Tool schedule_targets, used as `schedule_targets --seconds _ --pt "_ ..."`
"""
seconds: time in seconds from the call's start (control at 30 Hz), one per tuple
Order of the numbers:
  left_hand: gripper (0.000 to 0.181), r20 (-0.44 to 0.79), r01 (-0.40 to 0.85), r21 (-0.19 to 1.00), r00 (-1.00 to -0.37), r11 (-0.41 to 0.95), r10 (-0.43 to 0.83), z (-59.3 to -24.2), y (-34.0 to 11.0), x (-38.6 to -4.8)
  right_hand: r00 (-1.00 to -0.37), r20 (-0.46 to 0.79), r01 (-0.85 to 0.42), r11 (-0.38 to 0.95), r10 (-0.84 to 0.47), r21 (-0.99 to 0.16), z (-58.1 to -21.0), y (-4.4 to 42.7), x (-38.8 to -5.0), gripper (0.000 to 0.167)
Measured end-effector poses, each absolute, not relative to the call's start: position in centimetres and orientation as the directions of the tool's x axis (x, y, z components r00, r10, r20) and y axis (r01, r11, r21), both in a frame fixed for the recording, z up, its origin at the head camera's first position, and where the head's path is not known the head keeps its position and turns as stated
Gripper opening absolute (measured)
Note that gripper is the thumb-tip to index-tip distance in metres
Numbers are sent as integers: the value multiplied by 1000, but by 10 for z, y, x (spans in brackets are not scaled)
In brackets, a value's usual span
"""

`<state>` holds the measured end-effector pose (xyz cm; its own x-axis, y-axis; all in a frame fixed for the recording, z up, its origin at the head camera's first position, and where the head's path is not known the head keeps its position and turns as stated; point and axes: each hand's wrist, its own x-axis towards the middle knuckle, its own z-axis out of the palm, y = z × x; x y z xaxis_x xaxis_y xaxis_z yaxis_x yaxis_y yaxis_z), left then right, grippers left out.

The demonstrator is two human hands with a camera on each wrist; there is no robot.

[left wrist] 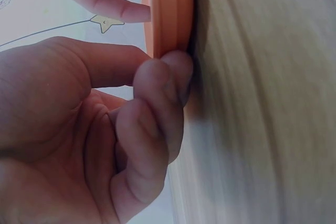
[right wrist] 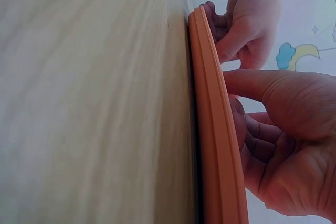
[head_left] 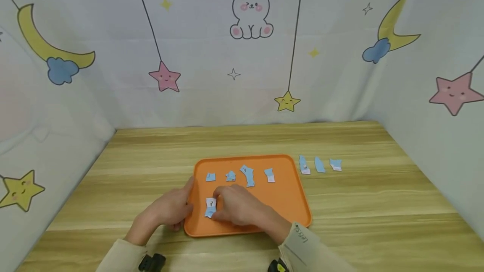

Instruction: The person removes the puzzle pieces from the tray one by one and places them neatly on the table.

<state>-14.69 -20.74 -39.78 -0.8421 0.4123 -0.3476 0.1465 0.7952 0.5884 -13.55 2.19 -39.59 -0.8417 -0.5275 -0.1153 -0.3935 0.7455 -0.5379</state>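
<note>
An orange tray (head_left: pixel 281 205) lies on the wooden table. My left hand (head_left: pixel 170 207) grips its left rim; in the left wrist view the thumb and curled fingers (left wrist: pixel 160 85) meet at the rim. Inside the tray, my right hand (head_left: pixel 242 207) bends over two small puzzle pieces lying end to end. The upper piece (head_left: pixel 211 202) is white with a dark mark, the lower piece (head_left: pixel 210 212) light blue. The right index finger and thumb touch or pinch them at their right side. In the right wrist view, the tray rim hides the pieces beside my right hand (right wrist: pixel 299 140).
Several blue-and-white pieces lie in a row along the tray's far side, among them a long piece (head_left: pixel 248 176) and a small piece (head_left: pixel 210 177). Three more, including a plain blue piece (head_left: pixel 319 165), lie on the table (head_left: pixel 378 205) right of the tray. A printed curtain (head_left: pixel 211 53) surrounds the table.
</note>
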Motion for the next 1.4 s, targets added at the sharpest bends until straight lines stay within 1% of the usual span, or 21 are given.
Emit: schedule_targets --seconds 0.2,0.37,0.57,0.73,1.1,1.4 --pt "81 -357 143 568 -844 810 400 -393 -204 -144 -840 -115 -382 727 -531 -571 -395 33 -136 46" --pt "79 -353 123 552 -862 825 364 -384 -198 -138 -835 -95 -394 710 -542 -584 -395 41 -137 44" --pt "79 -324 132 553 -876 823 358 -380 -194 -135 -844 -89 -394 724 -529 -566 -392 51 -138 44" --pt "78 -325 134 552 -874 823 360 -381 -195 -136 -854 -108 -369 739 -509 -563 -388 57 -137 46" --pt "80 -327 138 563 -868 815 373 -383 -198 -135 -870 -104 -325 720 -482 -613 -387 79 -136 45" --pt "81 -344 152 579 -845 801 409 -384 -200 -139 -887 -83 -325 741 -455 -588 -391 97 -139 44"
